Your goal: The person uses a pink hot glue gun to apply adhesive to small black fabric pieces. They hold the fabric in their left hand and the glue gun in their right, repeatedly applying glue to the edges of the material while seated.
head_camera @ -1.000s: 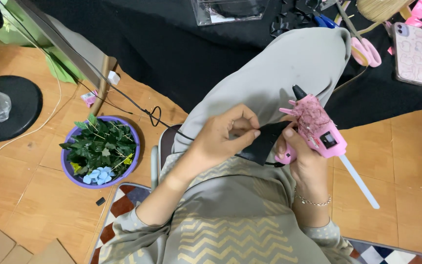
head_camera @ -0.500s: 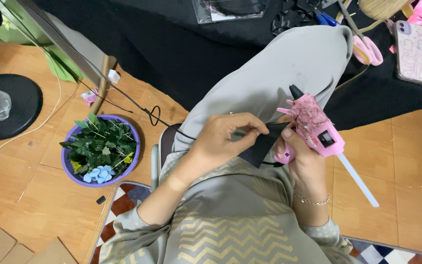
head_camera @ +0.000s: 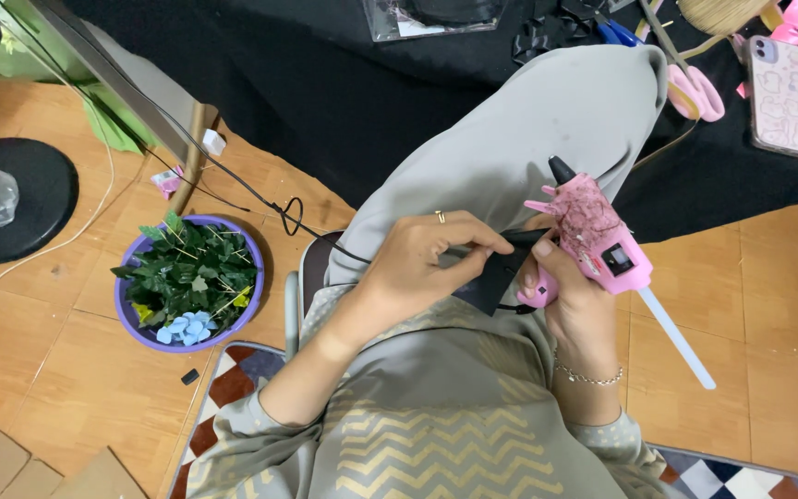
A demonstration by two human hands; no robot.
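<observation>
Since the earlier frame your left hand slid right, fingers pinched on the black piece; it lay over your knee, just left of the glue gun gripped by your right hand.

Glue gun in my right hand, fabric scrap between it and my left hand, all over my knee. Bowl on floor to left. Phone, scissors on cloth ahead.

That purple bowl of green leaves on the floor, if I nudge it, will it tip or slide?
The purple bowl looks wide and low, so it would probably slide on the smooth floor tiles rather than tip. The leaves are heaped loosely, so some may spill.
</observation>
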